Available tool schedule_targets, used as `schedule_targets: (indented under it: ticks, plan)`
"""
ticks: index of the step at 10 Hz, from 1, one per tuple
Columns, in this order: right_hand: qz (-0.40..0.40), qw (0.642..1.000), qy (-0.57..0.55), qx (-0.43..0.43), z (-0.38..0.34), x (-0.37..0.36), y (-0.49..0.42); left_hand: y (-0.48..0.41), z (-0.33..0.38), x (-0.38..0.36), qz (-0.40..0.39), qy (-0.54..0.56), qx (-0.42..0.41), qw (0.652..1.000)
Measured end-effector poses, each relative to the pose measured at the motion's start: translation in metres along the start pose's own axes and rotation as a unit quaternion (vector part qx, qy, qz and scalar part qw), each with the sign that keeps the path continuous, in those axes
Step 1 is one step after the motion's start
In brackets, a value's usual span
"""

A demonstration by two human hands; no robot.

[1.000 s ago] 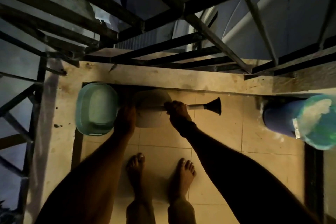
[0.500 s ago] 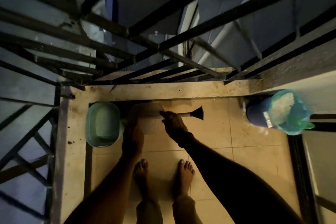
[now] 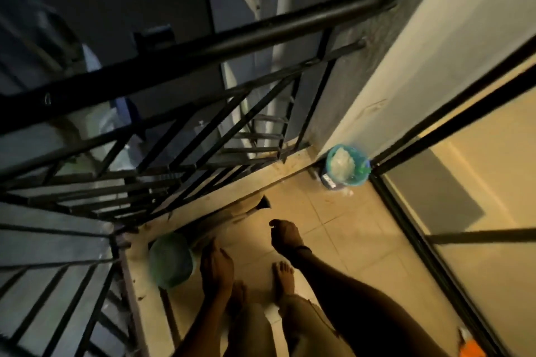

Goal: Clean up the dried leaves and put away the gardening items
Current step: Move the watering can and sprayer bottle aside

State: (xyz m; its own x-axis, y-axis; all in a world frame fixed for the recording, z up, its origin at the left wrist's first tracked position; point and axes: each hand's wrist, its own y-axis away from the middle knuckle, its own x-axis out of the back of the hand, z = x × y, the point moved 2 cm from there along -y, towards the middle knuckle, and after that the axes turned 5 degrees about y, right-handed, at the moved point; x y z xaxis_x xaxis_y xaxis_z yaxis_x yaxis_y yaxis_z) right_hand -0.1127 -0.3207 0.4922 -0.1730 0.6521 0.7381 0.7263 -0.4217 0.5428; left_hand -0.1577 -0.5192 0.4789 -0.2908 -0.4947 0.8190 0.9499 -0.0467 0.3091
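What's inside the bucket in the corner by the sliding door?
The bucket holds a green liner and a crumpled whitish mass, maybe plastic. Anything beneath that mass is covered, and I can't make out any leaves.

Single wide-angle view from the head at standing height, tilted and aimed steeply down past the railing [image 3: 203, 46] to the tiled floor [image 3: 348, 226]. The left hand [image 3: 216, 266] and right hand [image 3: 285, 238] lie low centre.

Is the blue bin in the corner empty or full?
Partly filled: the blue bin holds pale crumpled stuff inside its green liner.
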Motion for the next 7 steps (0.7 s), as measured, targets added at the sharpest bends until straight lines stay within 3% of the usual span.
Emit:
schedule_targets:
  ticks: [2,3,4,5,6,7]
  plan:
    - [0.035,0.996,-0.049,-0.062,0.005,0.05,0.093,0.069,0.074,0.061,-0.124,0.016,-0.054,0.991]
    - [0.097,0.98,-0.116,-0.132,0.018,0.054,0.136,0.088,0.101,0.069,-0.177,0.0,-0.101,0.979]
    - [0.136,0.959,-0.17,-0.179,0.031,0.05,0.166,0.093,0.11,0.058,-0.216,-0.075,-0.168,0.959]
    - [0.179,0.926,-0.231,-0.237,0.059,0.051,0.209,0.107,0.135,0.045,-0.198,-0.093,-0.245,0.945]
    - [0.22,0.895,-0.265,-0.284,0.09,0.052,0.239,0.137,0.163,0.037,-0.25,-0.057,-0.272,0.928]
    - [0.272,0.845,-0.311,-0.338,0.139,0.053,0.288,0.194,0.201,0.015,-0.268,-0.095,-0.366,0.886]
